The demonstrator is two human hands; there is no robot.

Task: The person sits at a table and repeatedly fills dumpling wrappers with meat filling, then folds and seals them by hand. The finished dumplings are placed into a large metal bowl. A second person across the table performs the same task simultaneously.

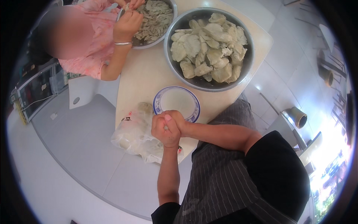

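My left hand (165, 134) and my right hand (179, 120) are clasped tightly together over the near edge of a white dish (156, 101) with a blue patterned rim. A small pale bit shows between the fingers; the hands hide the rest of what they squeeze. Inside the dish is something pale and greyish, perhaps cloudy liquid. Just beyond it stands a big metal basin (168, 71) heaped with soft, flat, grey-green pieces (214, 56), whose kind I cannot tell. Left of my hands lies a crumpled clear plastic bag (130, 137) with pale contents.
At the far left a person in a pink top (100, 28) works with both hands over a second metal bowl (174, 11) of thin grey-green strips (156, 22). A white chair (89, 89) stands by the table (130, 89). A brown bin (296, 117) is on the right.
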